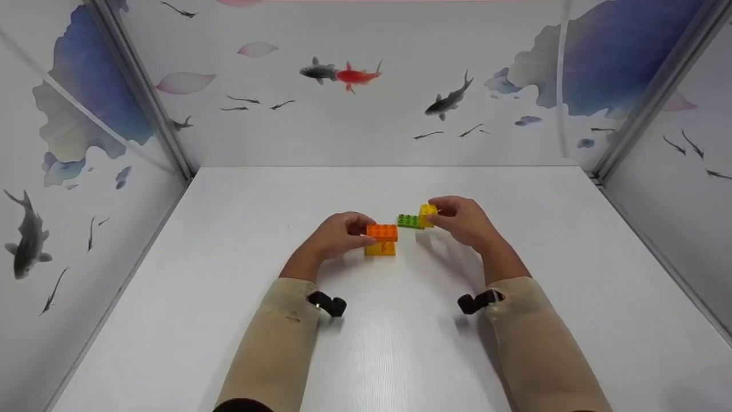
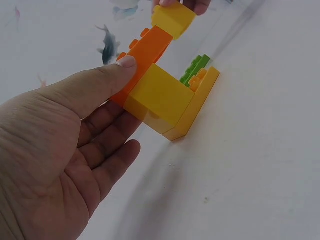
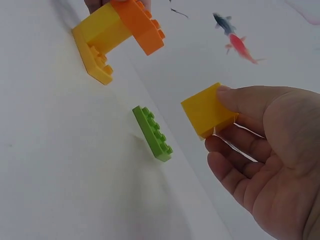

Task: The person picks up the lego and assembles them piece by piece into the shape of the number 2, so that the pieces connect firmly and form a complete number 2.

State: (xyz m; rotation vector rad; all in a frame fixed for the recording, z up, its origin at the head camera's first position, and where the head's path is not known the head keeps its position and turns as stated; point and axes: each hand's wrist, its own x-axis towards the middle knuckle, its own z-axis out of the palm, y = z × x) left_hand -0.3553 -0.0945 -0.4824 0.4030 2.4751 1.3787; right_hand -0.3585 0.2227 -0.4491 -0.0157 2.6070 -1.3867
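Observation:
My left hand (image 1: 338,234) pinches an orange toy brick (image 1: 382,231) between thumb and fingers. Below that brick, a yellow brick (image 2: 162,95) joins it to a flat yellow-orange brick (image 2: 197,107) at the bottom, so the three make a C shape with a gap on one side. My right hand (image 1: 466,222) grips a separate yellow brick (image 3: 206,111), thumb on one face and fingers behind. A thin green brick (image 3: 151,134) lies studs up on the table. In the right wrist view, the held yellow brick is apart from it.
The white tabletop (image 1: 394,343) carries the bricks. A back panel (image 1: 366,131) and side panels with painted fish enclose it. Black wrist mounts (image 1: 329,303) stick out from both beige sleeves (image 1: 274,343).

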